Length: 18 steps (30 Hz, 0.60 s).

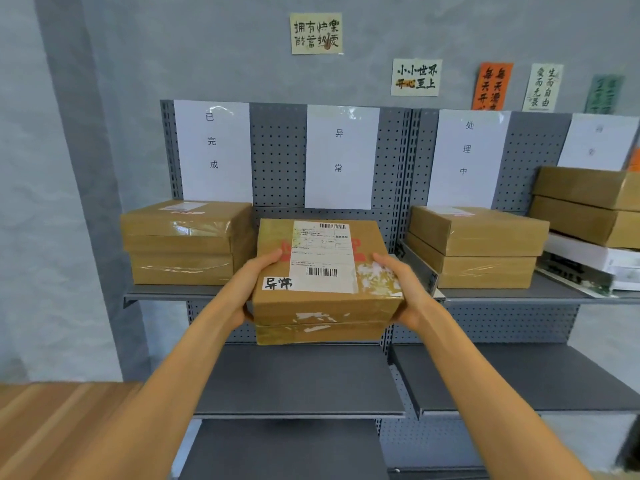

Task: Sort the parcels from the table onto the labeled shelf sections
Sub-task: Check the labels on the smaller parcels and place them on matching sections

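**Flat box held before the middle section**

You hold the box in the air at the front edge of the top shelf, in line with the middle label, whose characters match its handwritten tag. Your left hand and right hand grip its short sides, thumbs on top, fingers curled underneath. It looks like stiff cardboard, probably light, but glossy tape makes it slippery, so keep to the side edges. The gap ahead is tight: the left stack sits at the shelf's left end, the right stack past the upright. Slide it in square to clear both. More boxes lie towards the right end.
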Available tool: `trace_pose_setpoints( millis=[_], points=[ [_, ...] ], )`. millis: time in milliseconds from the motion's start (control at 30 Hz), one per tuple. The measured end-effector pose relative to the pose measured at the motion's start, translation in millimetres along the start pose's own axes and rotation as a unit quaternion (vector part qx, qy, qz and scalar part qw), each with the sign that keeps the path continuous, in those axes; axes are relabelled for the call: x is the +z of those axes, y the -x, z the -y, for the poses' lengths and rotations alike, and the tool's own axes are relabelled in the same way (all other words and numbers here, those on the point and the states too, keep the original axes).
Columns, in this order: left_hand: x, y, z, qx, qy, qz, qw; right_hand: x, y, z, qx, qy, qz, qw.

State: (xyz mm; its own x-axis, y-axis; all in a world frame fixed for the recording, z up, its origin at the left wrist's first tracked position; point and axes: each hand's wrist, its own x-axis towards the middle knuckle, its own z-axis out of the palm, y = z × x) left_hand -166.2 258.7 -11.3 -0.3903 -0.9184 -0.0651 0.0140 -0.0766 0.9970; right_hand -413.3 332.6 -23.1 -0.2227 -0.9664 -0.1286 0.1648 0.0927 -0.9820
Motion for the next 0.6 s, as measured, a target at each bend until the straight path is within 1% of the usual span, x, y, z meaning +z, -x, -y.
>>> trace_pose_setpoints(
  millis=[100, 267, 500, 600],
  points=[
    [1.9, -6.3, 2.5, -0.013, -0.042, -0.008, 0.999, -9.0, -5.9, 1.1, 0.01, 0.015, -0.014, 1.0],
    [0.9, -15.1, -3.9, -0.009, -0.073, 0.003, 0.997, -11.9, -11.5, 4.4, 0.021, 0.032, -0.035, 0.999],
    [-1.9, -25.1, -16.8, -0.001, -0.055, 0.023, 0.998, -6.5, -19.0, 15.2, -0.004, 0.036, -0.043, 0.998],
    [-8.9, -29.4, -23.9, 0.011, -0.059, 0.022, 0.998, -5.2, -22.7, 22.7, 0.001, 0.043, -0.045, 0.998]
  ],
)
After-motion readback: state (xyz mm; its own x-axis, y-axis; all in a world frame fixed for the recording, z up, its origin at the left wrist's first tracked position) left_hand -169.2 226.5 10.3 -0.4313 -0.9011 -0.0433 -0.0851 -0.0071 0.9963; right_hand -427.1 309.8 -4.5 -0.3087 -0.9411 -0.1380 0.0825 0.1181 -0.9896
